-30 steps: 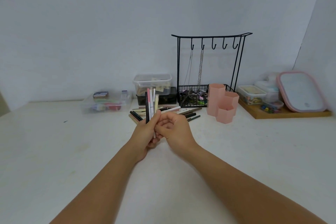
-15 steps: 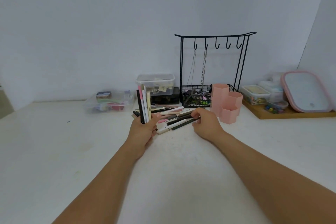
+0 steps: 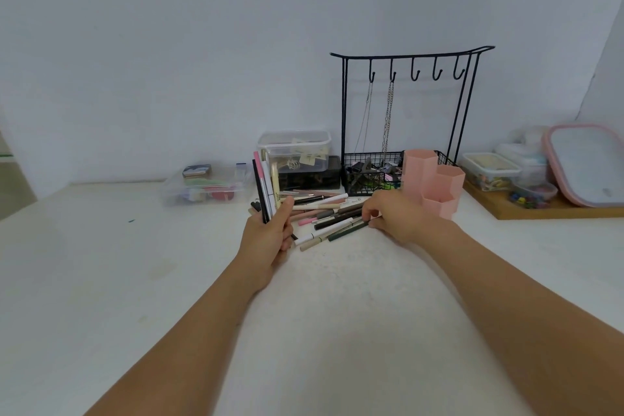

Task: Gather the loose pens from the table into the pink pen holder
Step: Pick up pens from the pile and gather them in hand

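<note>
A white table (image 3: pixel 101 297) carries loose pens (image 3: pixel 332 218), a pink pen holder (image 3: pixel 434 179), clear boxes (image 3: pixel 206 187) and a wooden tray (image 3: pixel 540 211).

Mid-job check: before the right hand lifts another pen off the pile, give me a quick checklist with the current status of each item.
1. Left hand grips its upright bundle of pens firmly: ok, fingers wrapped around the lower ends.
2. Right hand on target: ok, fingertips at the right end of the dark green pen in the loose pile of pens.
3. Pen actually pinched: cannot tell, the fingers hide the contact.
4. Pink hexagonal pen holder upright and close by: ok, just behind the right hand.
5. Holder compartments have room: cannot tell, the insides are not visible.
6. Pile cleared off the white table: not ok, many pens remain.
</note>
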`<control>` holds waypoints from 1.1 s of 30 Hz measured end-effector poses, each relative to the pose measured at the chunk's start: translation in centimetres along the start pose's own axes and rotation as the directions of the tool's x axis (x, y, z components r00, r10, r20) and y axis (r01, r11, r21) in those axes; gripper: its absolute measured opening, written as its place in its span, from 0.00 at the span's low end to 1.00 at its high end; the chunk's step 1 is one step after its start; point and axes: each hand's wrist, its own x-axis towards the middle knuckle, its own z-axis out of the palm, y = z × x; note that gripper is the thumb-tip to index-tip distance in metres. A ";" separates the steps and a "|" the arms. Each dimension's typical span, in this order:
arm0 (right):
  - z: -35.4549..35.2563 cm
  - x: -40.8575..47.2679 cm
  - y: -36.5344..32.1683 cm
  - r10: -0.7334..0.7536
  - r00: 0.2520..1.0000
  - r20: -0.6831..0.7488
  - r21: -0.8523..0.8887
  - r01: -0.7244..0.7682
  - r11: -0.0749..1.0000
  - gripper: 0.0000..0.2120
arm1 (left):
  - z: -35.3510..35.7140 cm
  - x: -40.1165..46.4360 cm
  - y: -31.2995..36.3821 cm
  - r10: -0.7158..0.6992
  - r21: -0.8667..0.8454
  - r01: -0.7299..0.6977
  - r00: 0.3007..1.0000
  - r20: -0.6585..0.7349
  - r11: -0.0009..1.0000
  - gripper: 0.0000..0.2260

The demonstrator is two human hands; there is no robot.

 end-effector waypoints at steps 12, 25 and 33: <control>-6.5 0.2 -6.5 0.000 0.996 -0.087 0.418 0.037 0.908 0.03 | 0.0 0.5 -0.1 0.044 -0.018 -0.043 0.998 0.041 0.999 0.16; -1.9 1.4 -12.4 0.071 0.996 0.054 0.931 -0.076 0.357 0.05 | -0.2 0.4 -0.1 0.039 0.039 -0.049 0.974 0.224 0.998 0.19; 0.2 1.1 -10.5 0.027 1.000 0.001 0.868 -0.015 0.497 0.09 | -0.2 0.4 -0.3 0.018 0.065 -0.031 0.982 0.190 0.997 0.10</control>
